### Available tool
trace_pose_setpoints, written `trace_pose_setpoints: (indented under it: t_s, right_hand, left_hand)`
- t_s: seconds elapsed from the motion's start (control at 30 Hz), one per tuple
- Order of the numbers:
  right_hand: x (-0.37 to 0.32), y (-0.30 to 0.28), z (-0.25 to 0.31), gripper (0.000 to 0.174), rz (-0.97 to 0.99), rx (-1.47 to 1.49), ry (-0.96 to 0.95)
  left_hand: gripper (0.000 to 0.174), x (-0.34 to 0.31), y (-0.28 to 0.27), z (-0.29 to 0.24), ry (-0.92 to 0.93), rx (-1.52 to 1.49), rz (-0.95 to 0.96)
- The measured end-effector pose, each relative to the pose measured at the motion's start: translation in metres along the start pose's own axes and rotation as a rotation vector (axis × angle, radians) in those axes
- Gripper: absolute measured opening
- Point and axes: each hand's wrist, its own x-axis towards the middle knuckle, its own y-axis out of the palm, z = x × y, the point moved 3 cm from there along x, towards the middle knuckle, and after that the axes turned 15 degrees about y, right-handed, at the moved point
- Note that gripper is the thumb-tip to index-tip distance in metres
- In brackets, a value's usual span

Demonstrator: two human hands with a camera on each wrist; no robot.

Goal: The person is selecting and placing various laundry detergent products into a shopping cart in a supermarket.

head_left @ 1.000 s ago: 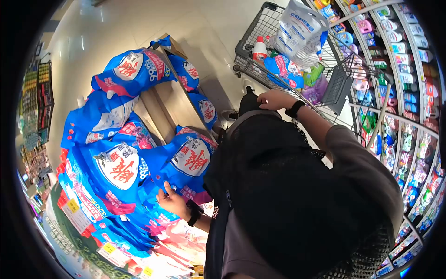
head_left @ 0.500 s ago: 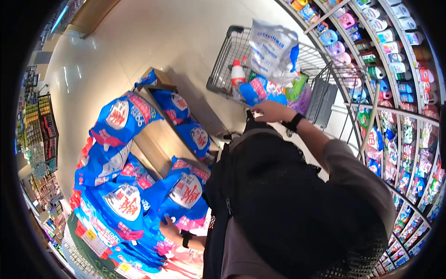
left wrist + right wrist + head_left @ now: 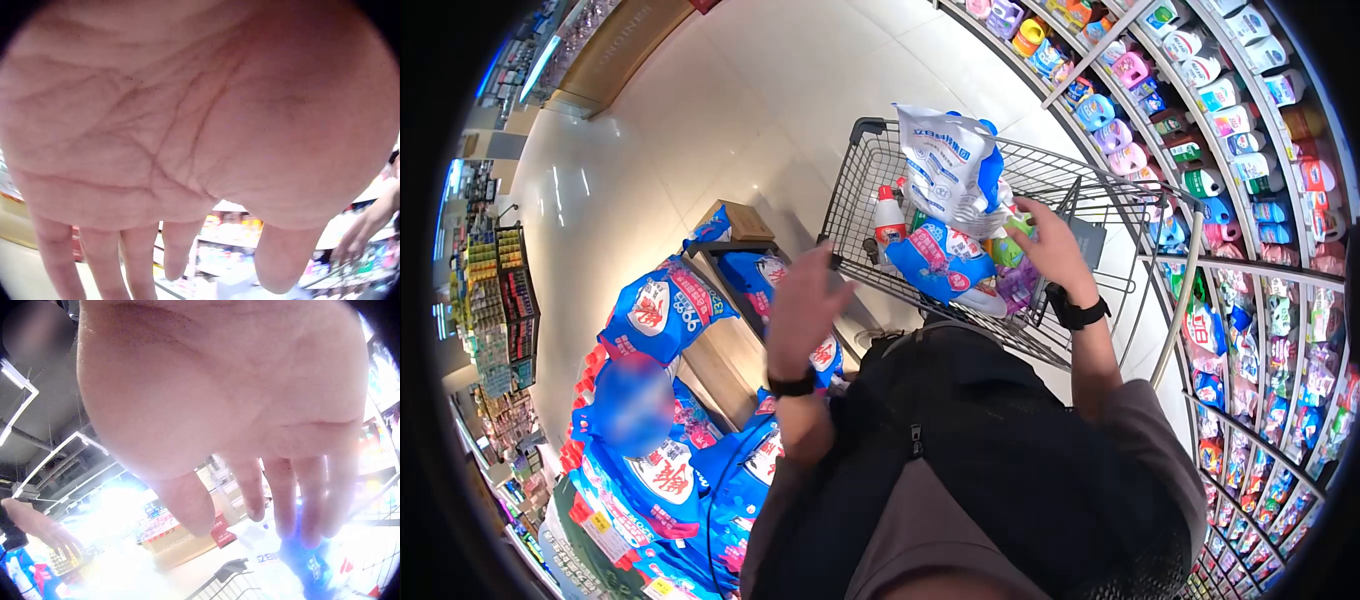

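A supermarket is indicated by long shelves [image 3: 1097,56] packed with coloured bottles [image 3: 1220,95]. Goods [image 3: 940,262] are held in 1 wire shopping cart [image 3: 868,127], and price cards [image 3: 606,534] with yellow patches are displayed beside stacked blue bags [image 3: 665,312].

Through the head camera I see a white plastic bag with blue print [image 3: 940,165] standing in the wire shopping cart [image 3: 867,126]; a plump blue-and-pink bag [image 3: 941,262] lies just beside its lower part.
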Motion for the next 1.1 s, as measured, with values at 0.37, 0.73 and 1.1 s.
trace_pose_setpoints:
  t_s: [0.37,0.73,1.1]
  right_hand:
    - [0.124,0.082,0.006,0.062,0.36,1.474,0.468]
    - [0.232,0.118,-0.02,0.048,0.052,2.2,0.481]
    - [0.192,0.101,-0.064,0.025,0.602,2.079,0.296]
  left_hand:
    - [0.07,0.011,0.041,-0.082,0.109,0.109,0.19]
    - [0.075,-0.031,0.032,-0.072,-0.156,0.05,0.089]
    - [0.077,-0.048,0.048,-0.085,-0.165,-0.068,0.145]
